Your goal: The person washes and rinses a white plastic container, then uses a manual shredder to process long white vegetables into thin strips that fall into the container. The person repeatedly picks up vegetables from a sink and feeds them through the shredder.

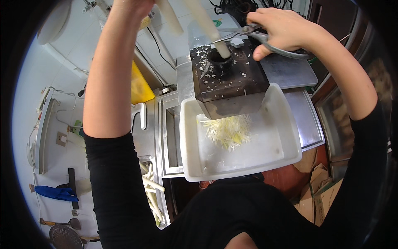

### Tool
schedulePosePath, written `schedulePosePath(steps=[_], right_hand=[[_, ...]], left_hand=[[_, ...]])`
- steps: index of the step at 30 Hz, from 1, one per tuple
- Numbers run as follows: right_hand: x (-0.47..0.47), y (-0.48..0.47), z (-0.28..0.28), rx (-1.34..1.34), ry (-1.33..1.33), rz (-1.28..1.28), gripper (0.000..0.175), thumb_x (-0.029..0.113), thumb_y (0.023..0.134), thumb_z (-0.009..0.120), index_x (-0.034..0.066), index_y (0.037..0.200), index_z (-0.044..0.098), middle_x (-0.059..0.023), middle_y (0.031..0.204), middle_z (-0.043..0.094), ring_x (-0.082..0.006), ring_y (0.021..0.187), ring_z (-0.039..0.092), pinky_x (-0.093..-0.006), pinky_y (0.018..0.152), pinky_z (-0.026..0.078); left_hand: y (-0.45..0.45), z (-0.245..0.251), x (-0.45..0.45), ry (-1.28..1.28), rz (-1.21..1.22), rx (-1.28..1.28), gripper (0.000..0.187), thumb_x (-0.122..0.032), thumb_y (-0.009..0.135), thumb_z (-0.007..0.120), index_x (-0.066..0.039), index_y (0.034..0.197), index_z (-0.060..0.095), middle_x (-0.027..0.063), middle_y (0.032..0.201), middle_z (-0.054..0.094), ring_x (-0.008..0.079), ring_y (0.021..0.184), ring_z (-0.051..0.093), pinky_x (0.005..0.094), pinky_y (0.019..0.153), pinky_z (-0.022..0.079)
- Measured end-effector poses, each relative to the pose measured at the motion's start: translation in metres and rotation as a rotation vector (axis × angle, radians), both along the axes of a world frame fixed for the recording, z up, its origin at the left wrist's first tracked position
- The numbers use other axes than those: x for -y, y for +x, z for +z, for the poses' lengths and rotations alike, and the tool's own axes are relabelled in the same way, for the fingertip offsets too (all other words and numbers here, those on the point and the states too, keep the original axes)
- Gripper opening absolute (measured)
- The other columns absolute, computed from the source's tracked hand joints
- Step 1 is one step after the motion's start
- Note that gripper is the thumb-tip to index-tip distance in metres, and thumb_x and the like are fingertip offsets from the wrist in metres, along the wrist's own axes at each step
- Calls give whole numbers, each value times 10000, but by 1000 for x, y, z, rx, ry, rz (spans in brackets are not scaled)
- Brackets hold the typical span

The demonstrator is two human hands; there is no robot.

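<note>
My left hand (141, 3) is mostly cut off by the top edge, its fingers out of sight. One white leek or large scallion stalk (171, 18) hangs in the air beside it. A second stalk (203, 21) slants down, its lower end at the mouth of a black feed tube (221, 65). That tube rises from the dark translucent cover of a vegetable cutting machine (231, 82), strewn with white scraps. My right hand (284, 29) grips grey-handled scissors (248, 31), whose blades lie across the second stalk. Pale shreds (228, 132) lie below in a white plastic tub (242, 162).
A steel counter (141, 146) runs along the left, with more white stalks (152, 190) in a tray. A yellow container (140, 84) stands beyond it. Cardboard (323, 193) lies on the floor at right. Utensils, including a spatula (73, 223), hang on the left wall.
</note>
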State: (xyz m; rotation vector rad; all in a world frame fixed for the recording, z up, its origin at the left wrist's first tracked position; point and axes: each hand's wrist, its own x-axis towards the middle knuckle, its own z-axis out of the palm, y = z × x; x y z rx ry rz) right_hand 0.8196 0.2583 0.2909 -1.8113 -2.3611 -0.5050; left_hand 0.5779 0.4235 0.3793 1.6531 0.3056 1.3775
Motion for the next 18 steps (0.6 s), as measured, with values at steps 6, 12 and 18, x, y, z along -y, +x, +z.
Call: schedulePosePath(steps=[6, 12, 18], right_hand=[[-6, 2, -35, 67, 1, -44, 473, 420, 684, 853, 58, 947, 698, -159, 829, 698, -382, 855, 689, -466, 740, 549], [-3, 9, -32, 132, -16, -17, 333, 310, 697, 852, 83, 908, 729, -137, 779, 714, -351, 815, 710, -455, 719, 556], [9, 14, -21, 75, -45, -131, 708, 532, 628, 854, 75, 1121, 633, -110, 1044, 661, -337, 1048, 646, -465, 831, 529]], left_hand=[[27, -41, -21, -88, -74, -20, 77, -138, 955, 672, -74, 946, 629, -17, 726, 586, 55, 518, 475, 190, 428, 370], [19, -62, -31, -205, -78, 18, 96, -131, 952, 678, -48, 954, 629, -9, 720, 583, 61, 530, 477, 191, 438, 387], [9, -58, -30, -231, -57, 137, 127, -121, 955, 674, -56, 1025, 591, -3, 757, 574, 63, 552, 479, 195, 445, 389]])
